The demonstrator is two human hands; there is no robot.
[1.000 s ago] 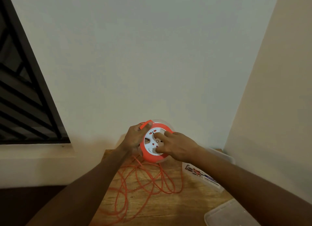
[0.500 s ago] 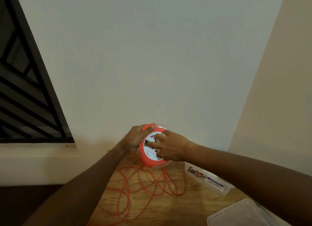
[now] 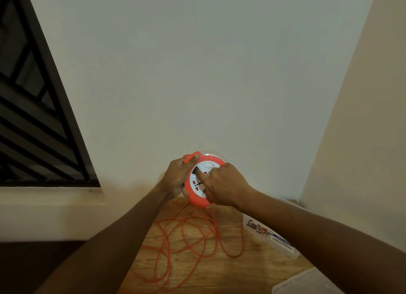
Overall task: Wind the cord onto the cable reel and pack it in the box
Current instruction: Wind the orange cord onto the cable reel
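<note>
An orange cable reel (image 3: pixel 198 196) with a white socket face is held upright above the wooden table (image 3: pixel 219 269). My left hand (image 3: pixel 175 177) grips its left rim and orange handle. My right hand (image 3: pixel 224 183) lies over the white face, fingers curled into it and thumb at the lower rim. Loose orange cord (image 3: pixel 193 238) hangs from the reel and lies in tangled loops on the table. The clear plastic box (image 3: pixel 272 238) with a printed label stands to the right, partly behind my right forearm.
A clear plastic lid (image 3: pixel 305 282) lies at the table's front right. White walls meet in a corner close behind the table. A dark window with bars (image 3: pixel 33 118) is at the left above a white sill.
The white face of the reel has turned under my right hand, which has shifted across it. My left hand keeps its hold on the rim.
</note>
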